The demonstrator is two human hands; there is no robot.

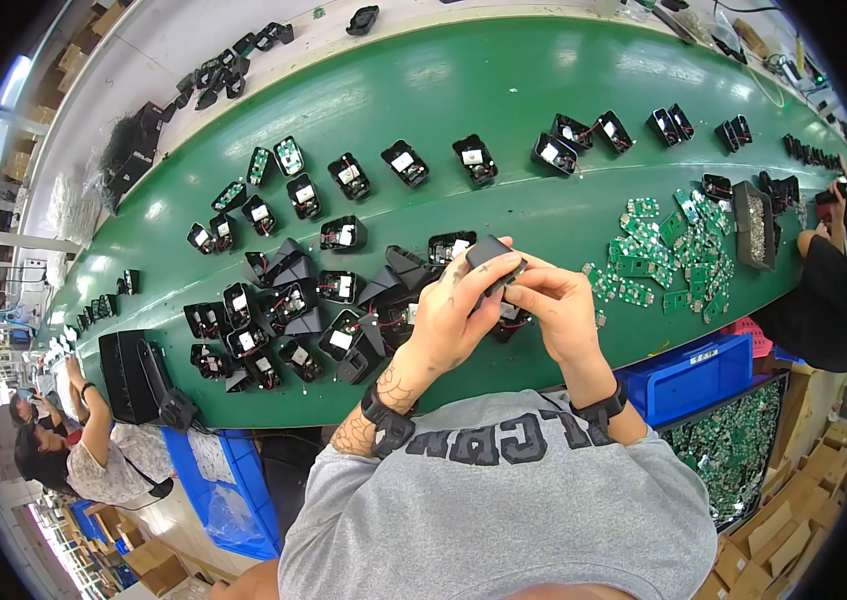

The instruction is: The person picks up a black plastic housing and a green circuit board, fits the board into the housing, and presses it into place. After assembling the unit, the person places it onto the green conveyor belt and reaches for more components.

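My left hand is wrapped round a small black plastic housing, held up over the near edge of the green bench. My right hand has its thumb and fingers pinched together at the housing's right side; whatever lies between those fingertips is too small to make out. Left of my hands sits a cluster of open black housings with white parts and wires inside. Partly hidden below my fingers is another black housing. A loose pile of green circuit boards lies right of my right hand.
More black housings stand spaced along the green bench. A long box of small parts borders the boards. Blue crates flank me below the bench edge. Other people work at left and far right.
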